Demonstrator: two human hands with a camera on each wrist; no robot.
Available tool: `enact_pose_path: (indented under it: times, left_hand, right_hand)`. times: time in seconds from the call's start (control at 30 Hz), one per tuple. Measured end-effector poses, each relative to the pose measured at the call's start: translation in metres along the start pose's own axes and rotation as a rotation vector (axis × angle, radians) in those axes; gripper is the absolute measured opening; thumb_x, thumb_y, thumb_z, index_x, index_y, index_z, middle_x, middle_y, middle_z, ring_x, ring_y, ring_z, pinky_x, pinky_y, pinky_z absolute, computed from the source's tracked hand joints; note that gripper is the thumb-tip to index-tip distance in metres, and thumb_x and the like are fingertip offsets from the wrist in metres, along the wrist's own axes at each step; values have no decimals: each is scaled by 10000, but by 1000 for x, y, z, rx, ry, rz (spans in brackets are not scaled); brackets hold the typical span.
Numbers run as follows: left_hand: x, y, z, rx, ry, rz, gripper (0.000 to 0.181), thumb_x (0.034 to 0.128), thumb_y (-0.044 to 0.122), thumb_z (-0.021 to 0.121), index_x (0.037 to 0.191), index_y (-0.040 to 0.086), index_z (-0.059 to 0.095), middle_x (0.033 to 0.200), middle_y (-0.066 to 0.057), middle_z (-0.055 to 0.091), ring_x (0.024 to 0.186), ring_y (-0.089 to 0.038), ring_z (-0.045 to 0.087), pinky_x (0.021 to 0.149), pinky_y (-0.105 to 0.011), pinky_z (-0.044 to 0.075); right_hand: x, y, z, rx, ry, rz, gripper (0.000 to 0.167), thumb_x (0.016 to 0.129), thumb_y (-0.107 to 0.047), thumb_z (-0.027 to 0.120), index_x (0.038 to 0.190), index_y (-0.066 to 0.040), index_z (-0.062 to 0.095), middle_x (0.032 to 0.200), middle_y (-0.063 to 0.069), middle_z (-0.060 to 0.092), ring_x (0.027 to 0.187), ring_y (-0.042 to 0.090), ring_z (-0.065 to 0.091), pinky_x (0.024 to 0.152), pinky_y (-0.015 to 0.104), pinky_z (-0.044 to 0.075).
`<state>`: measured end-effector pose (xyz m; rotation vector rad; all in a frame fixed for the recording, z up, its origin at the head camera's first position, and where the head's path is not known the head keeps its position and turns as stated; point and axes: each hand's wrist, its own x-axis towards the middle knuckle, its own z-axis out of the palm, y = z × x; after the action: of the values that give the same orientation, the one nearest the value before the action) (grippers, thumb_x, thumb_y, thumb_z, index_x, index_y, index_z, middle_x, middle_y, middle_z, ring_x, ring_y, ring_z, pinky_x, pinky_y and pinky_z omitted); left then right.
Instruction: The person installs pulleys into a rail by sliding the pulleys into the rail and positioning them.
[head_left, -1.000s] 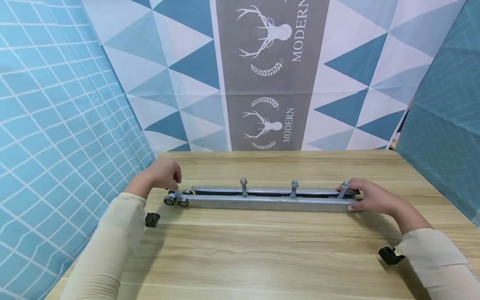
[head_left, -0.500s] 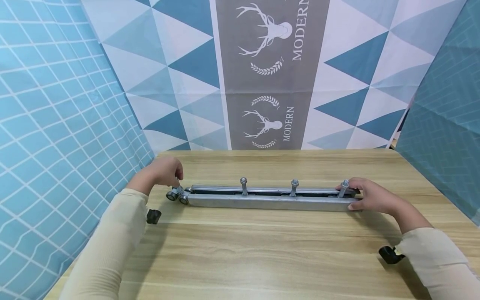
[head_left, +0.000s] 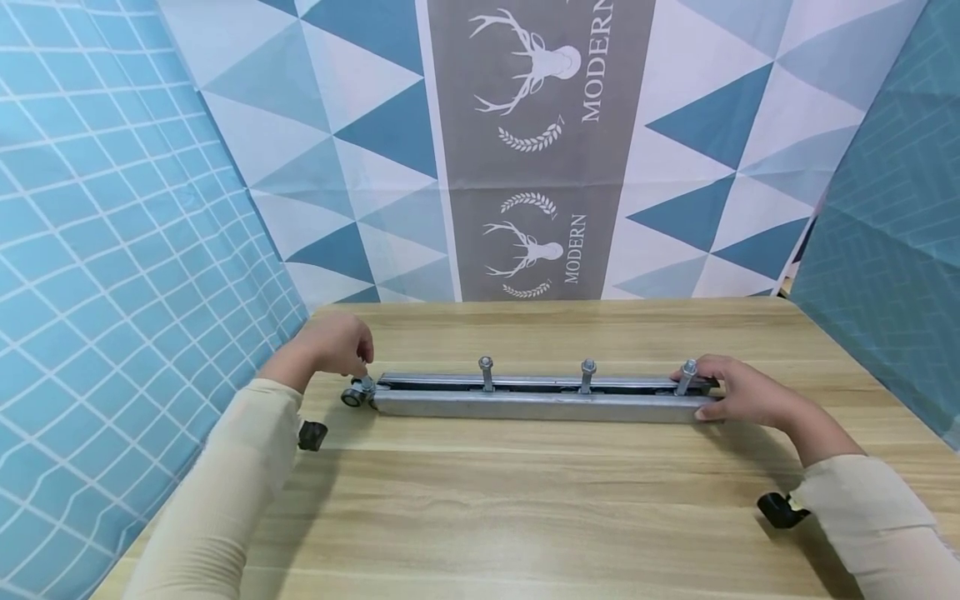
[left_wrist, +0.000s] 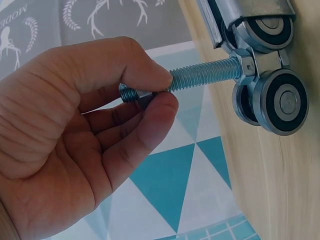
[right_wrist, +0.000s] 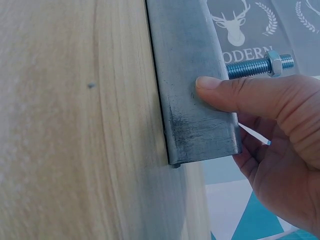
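A grey metal track rail (head_left: 540, 407) with a slot along its top lies across the table. My left hand (head_left: 333, 346) pinches the threaded bolt (left_wrist: 205, 74) of a roller trolley (left_wrist: 287, 102) between thumb and fingertips, near the nut. In the left wrist view, the trolley's front wheels sit inside the rail's left end, while its rear wheels are outside. My right hand (head_left: 750, 400) grips the rail's right end, with the thumb on the near side and fingers behind. Three upright bolts (head_left: 587, 377) stand out of the slot, the rightmost (right_wrist: 250, 67) beside my right hand.
The rail rests on a wood-grain table (head_left: 510, 508). A patterned cloth (head_left: 532, 150) hangs behind it, with a blue checked cloth (head_left: 112, 250) at left and a teal cloth (head_left: 885, 233) at right. Black wrist devices (head_left: 782, 510) hang by both sleeves.
My left hand has moved slightly right, sliding the trolley's leading wheels into the rail's left end. My right hand stays in place on the rail.
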<state>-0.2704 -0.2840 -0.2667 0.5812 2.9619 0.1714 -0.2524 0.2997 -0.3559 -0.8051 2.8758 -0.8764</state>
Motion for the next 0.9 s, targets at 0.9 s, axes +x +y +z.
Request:
enact_pose_path:
  times: [0.9]
  left_hand:
    - [11,24,7,-3,-8,82,256,708,-15,669,586,167,537,540,65,425,486,-97,345,515,-288,321]
  right_hand:
    - [0,1,1,-3,2,-6,537,739,-39,814,1245,-54,633,1086,38,609,1038,254,512,837,454,439]
